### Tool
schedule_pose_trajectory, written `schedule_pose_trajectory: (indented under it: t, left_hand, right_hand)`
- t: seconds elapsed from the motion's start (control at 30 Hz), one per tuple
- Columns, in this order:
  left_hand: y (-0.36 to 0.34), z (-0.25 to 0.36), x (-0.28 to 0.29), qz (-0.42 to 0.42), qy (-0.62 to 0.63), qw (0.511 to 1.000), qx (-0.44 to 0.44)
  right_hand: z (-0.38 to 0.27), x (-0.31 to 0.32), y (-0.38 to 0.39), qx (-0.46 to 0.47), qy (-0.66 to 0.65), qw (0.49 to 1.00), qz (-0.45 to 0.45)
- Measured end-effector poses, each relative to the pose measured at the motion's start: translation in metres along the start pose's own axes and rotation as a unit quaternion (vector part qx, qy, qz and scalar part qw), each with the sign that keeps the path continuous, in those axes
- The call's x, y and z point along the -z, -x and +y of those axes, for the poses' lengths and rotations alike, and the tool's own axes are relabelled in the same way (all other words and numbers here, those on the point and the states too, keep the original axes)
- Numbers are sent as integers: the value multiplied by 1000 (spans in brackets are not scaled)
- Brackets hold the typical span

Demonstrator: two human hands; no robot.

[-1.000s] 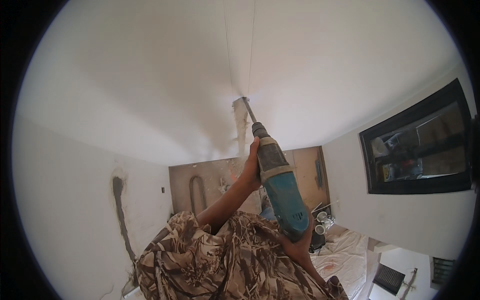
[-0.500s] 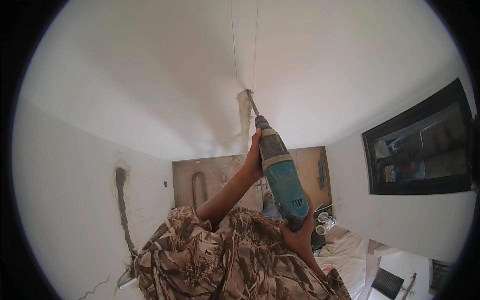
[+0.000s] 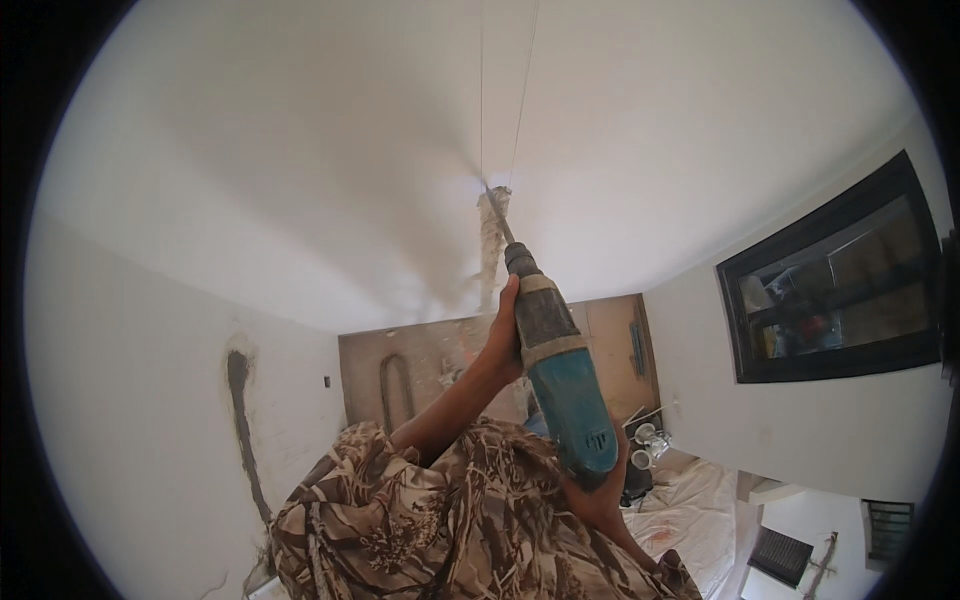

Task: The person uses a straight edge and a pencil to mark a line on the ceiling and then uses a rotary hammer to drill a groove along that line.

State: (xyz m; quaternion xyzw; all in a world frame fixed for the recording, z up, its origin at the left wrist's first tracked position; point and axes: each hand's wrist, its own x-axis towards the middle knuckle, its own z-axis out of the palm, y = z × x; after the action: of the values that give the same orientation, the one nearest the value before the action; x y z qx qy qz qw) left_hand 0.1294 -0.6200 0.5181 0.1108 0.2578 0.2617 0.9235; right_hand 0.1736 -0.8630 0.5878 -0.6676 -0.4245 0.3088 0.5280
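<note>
Shifted slightly rightward: teal hammer drill [image 3: 560, 385], bit against ceiling [image 3: 300, 150] groove; left hand [image 3: 503, 335] and right hand [image 3: 598, 495] both wrapped around it.

Left hand [image 3: 503, 335] raised, gripping; right hand [image 3: 598, 497] clenched below.

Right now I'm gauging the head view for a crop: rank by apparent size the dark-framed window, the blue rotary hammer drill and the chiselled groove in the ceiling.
1. Dark-framed window, largest.
2. Blue rotary hammer drill, though it is nearest the camera, so it looks enlarged.
3. Chiselled groove in the ceiling, smallest.
</note>
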Motion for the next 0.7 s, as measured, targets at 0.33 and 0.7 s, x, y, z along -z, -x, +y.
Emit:
schedule_pose_trajectory:
  t: [0.33, 0.7]
  left_hand:
    - [-34, 28, 16, 10, -19, 1000, 5]
    - [-29, -12, 10, -34, 25, 999, 10]
  right_hand:
    - [-13, -30, -43, -13, 27, 999, 36]
    - [-27, 3, -23, -78, -43, 996, 22]
